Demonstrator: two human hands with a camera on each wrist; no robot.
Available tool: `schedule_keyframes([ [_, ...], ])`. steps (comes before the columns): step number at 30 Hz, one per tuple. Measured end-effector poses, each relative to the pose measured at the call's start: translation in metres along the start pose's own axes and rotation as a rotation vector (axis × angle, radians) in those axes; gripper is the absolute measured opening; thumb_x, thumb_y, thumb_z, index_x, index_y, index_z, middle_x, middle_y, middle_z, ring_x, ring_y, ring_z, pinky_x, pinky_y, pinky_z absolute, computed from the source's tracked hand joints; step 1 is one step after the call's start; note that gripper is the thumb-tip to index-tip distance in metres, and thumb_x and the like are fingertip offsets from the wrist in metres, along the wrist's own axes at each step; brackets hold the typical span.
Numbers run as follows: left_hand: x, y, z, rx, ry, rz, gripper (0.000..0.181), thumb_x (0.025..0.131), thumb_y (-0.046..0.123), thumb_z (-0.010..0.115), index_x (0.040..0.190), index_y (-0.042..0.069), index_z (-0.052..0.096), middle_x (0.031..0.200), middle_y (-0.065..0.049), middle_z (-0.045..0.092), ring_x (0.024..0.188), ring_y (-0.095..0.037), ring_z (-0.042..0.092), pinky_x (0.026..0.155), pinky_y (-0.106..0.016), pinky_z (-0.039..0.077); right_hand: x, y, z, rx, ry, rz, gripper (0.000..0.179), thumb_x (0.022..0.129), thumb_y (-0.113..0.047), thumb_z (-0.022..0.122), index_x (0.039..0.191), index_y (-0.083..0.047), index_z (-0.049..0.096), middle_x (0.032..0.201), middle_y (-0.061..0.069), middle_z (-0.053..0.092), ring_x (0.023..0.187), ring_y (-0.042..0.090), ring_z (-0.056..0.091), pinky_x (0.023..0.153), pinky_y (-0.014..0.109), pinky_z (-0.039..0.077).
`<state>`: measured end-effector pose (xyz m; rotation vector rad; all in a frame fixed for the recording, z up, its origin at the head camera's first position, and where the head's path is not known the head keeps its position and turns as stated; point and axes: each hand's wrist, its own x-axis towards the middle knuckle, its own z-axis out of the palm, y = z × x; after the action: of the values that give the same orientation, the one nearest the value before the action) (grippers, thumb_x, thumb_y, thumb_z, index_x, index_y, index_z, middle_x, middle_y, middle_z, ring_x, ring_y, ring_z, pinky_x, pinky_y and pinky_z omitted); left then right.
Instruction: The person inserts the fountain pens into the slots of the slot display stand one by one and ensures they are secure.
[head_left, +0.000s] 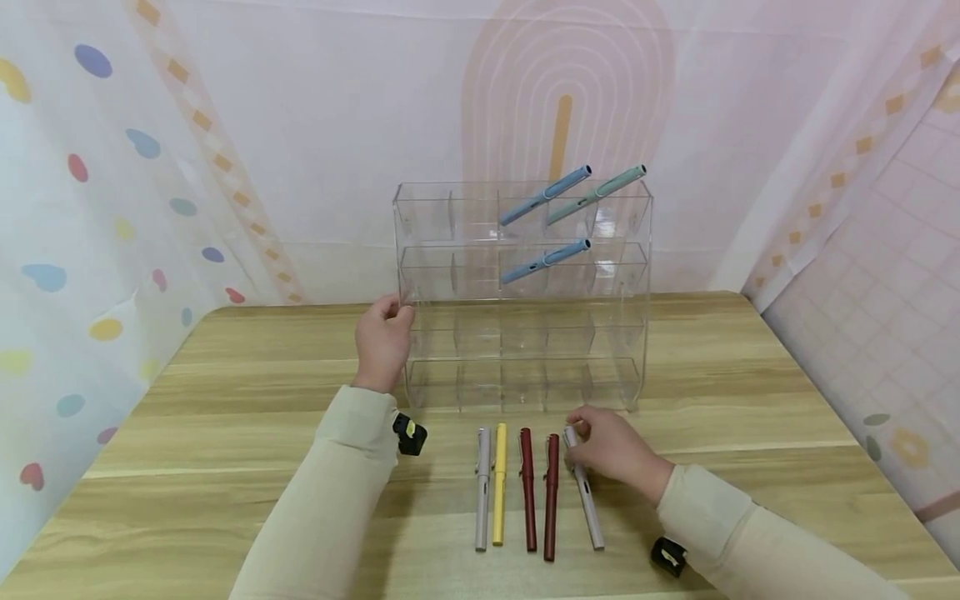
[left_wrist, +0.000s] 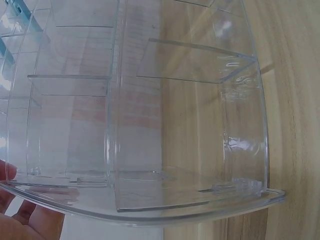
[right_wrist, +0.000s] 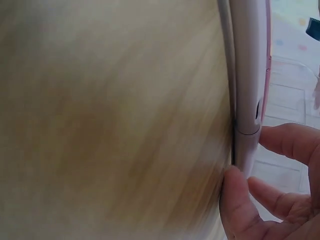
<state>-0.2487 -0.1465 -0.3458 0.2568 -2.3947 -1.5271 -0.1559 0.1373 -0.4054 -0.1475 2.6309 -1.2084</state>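
Pale-grey pen: slanted, cap end between right fingers. Clear tiered rack: upright, side edge at left fingers.

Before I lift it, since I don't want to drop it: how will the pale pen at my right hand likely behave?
The pale pen is probably stiff, as its barrel looks straight. Its smooth surface may feel slightly slippery to your right hand. Being slim and rounded, it could roll if nudged across the table.
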Motion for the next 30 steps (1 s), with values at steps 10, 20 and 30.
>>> schedule_keyframes([
  [10,-0.0013,0.0021,-0.0021,-0.003,0.006,0.005,0.025,0.095,0.011,0.047,0.107,-0.002,0.064,0.104,-0.013,0.06,0.089,-0.021,0.049,0.07,-0.028,0.039,0.0033,-0.0048,0.0022,-0.063,-0.035,-0.006,0.035,0.076,0.004,0.066,0.11,0.005,0.061,0.07,0.003,0.057,0.052,0.012,0.045,0.05,0.026,0.04],
  [20,-0.0017,0.0021,-0.0016,0.008,0.014,0.006,0.022,0.095,0.01,0.046,0.102,-0.003,0.062,0.103,-0.013,0.059,0.09,-0.021,0.049,0.069,-0.028,0.039,0.0065,-0.004,0.0017,-0.062,-0.016,0.009,0.016,0.076,0.003,0.065,0.089,-0.004,0.059,0.061,0.002,0.055,0.047,0.01,0.045,0.046,0.023,0.038],
  [30,-0.0013,0.0023,0.0009,0.004,0.018,0.004,0.026,0.095,0.011,0.047,0.11,-0.002,0.064,0.105,-0.014,0.061,0.091,-0.021,0.05,0.068,-0.027,0.039,0.0095,0.0016,-0.0038,0.039,-0.013,0.069,0.018,0.076,0.002,0.063,0.093,-0.002,0.058,0.061,0.006,0.057,0.048,0.014,0.053,0.044,0.026,0.047],
])
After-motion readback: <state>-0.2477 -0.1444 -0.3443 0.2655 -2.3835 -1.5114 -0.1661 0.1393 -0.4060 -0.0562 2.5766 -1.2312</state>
